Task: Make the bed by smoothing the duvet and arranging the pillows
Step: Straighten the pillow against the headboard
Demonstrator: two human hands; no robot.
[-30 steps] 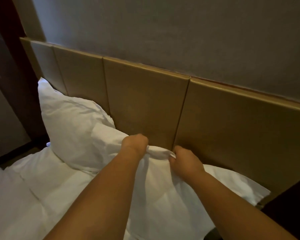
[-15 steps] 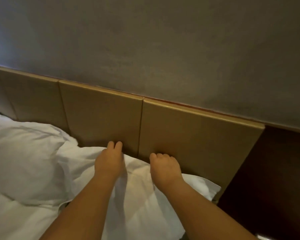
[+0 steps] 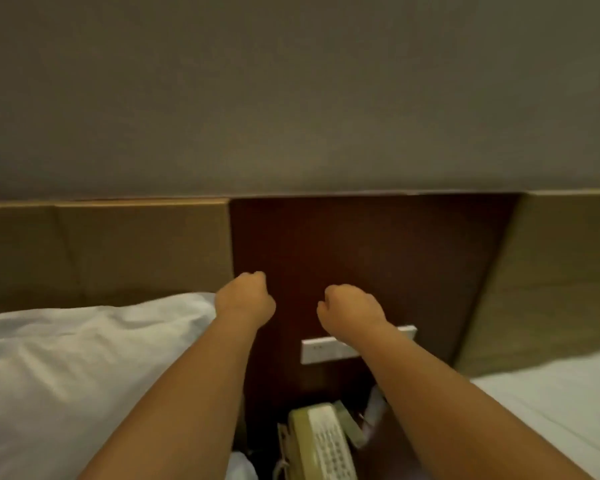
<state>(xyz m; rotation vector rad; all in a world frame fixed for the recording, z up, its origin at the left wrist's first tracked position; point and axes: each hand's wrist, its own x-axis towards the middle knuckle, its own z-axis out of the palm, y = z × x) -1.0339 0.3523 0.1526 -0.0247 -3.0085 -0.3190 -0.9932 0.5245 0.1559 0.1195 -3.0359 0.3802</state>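
Before the dark brown wooden wall panel (image 3: 361, 244), left hand (image 3: 245, 301) and right hand (image 3: 352, 308) have released the plump white pillow (image 3: 84, 358), fingers (image 3: 258, 276) curled empty; it lies left against the tan padded headboard (image 3: 101, 251), apparently placed.

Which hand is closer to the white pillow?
Left. The left hand is just beside the pillow; the right hand is farther off, in front of the dark wood panel.
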